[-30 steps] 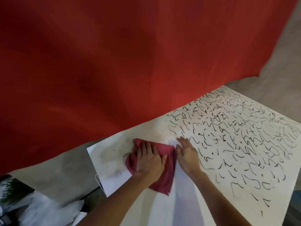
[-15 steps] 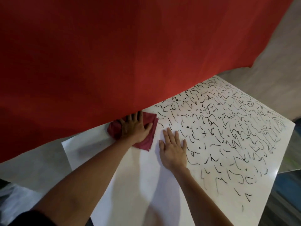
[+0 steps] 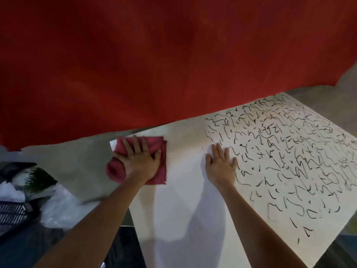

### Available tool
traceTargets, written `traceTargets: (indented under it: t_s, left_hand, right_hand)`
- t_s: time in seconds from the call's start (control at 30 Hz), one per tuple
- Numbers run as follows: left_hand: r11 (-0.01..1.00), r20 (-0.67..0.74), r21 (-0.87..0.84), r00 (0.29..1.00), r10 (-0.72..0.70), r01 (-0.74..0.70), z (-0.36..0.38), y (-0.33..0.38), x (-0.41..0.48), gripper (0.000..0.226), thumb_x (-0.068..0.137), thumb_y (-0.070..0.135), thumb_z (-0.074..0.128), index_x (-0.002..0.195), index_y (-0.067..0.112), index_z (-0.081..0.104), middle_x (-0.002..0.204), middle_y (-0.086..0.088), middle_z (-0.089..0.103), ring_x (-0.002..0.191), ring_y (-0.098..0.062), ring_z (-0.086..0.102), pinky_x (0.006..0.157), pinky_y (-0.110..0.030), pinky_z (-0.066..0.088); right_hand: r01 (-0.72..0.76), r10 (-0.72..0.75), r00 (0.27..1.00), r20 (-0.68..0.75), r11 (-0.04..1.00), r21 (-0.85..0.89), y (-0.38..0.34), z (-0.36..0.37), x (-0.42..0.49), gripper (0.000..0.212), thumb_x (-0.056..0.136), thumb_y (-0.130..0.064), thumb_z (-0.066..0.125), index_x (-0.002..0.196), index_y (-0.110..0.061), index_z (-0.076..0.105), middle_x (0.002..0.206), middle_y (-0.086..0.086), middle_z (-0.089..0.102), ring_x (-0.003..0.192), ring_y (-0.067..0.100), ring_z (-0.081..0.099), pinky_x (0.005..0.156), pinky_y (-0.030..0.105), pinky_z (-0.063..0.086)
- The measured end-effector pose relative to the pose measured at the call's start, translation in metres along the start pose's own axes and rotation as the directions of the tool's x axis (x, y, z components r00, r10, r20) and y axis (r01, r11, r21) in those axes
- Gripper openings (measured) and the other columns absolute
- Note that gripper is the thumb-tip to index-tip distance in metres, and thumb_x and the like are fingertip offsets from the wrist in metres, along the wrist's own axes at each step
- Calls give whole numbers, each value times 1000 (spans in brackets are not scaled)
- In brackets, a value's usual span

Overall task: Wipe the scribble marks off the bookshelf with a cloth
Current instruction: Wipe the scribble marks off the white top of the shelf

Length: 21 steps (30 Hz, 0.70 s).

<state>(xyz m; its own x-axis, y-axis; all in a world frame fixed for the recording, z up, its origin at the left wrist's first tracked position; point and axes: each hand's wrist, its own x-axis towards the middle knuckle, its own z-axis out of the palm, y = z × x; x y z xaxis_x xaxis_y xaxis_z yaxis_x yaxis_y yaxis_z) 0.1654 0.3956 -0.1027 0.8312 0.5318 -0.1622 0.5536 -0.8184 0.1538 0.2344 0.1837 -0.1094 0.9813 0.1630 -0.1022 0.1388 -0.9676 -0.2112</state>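
Note:
A white bookshelf panel (image 3: 183, 200) lies flat before me. Black scribble marks (image 3: 289, 155) cover its right half; the left part is plain white. My left hand (image 3: 140, 161) presses flat, fingers spread, on a folded dark pink cloth (image 3: 160, 171) at the panel's far left corner. My right hand (image 3: 221, 167) rests flat on the panel at the left border of the scribbled area, fingers straight and holding nothing.
A large red fabric (image 3: 154, 64) hangs over the far side and hides the panel's back edge. Grey floor (image 3: 67, 171) lies to the left. White plastic bags (image 3: 56, 206), a green plant and a striped item (image 3: 11, 215) sit at lower left.
My left hand slid the cloth from beside my right hand up toward the red fabric, then out to the panel's far left corner. My right hand stayed flat at the edge of the scribbles.

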Motion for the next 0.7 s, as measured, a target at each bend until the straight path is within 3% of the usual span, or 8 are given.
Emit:
traceTargets:
  t_s: [0.13,0.23,0.3,0.37,0.4,0.5,0.7]
  left_hand:
    - [999,-41,11,999,32,-32,14,19,-48,83,85,63,-3,154,17,3,161,-9,-2,145,-39,-6,104,-73,2]
    - [994,4,18,994,112,-112,24,37,-95,80,87,64,-4,154,19,-2,161,-10,-7,145,-39,-8,104,-73,-3]
    - [983,14,17,983,181,-181,33,43,-127,85,85,64,-5,153,19,18,159,-15,12,144,-44,10,101,-77,7]
    - [979,-6,26,979,203,-203,37,41,-147,78,88,62,12,144,17,43,151,-15,36,136,-44,33,95,-79,24]
    - [977,8,32,977,213,-213,36,41,-150,80,86,63,11,147,18,37,154,-14,29,140,-43,27,97,-78,19]
    - [979,24,22,979,203,-204,37,38,-147,93,71,67,-13,153,24,-4,161,-5,-10,146,-34,-10,106,-71,-4]
    - [983,18,49,984,179,-179,24,38,-88,96,70,71,-13,153,25,-3,161,-3,-7,147,-32,-8,107,-70,0]
  right_hand:
    - [22,-22,1000,3,1000,16,1,-1,0,54,103,-37,18,154,-21,7,161,-5,1,148,21,-6,117,47,-2]
    - [34,-34,999,22,999,32,2,-4,1,54,103,-37,19,154,-20,8,161,-4,1,148,22,-6,116,47,-2]
    - [52,-52,998,21,998,37,2,-5,0,54,103,-36,20,153,-20,10,161,-3,2,148,24,-5,116,47,-1]
    - [72,-72,997,15,997,39,2,-6,-2,54,103,-36,22,153,-19,13,161,0,4,148,26,-4,117,47,0]
    - [83,-84,996,15,996,43,2,-6,-3,54,103,-36,23,153,-18,14,161,1,4,148,27,-4,117,46,0]
    - [106,-108,994,19,992,74,3,-8,-3,53,103,-34,26,152,-16,17,161,2,7,148,27,-2,117,43,0]
    - [197,-197,980,-14,975,102,28,-16,-7,50,103,-23,31,151,-16,23,159,3,15,147,20,13,116,38,12]
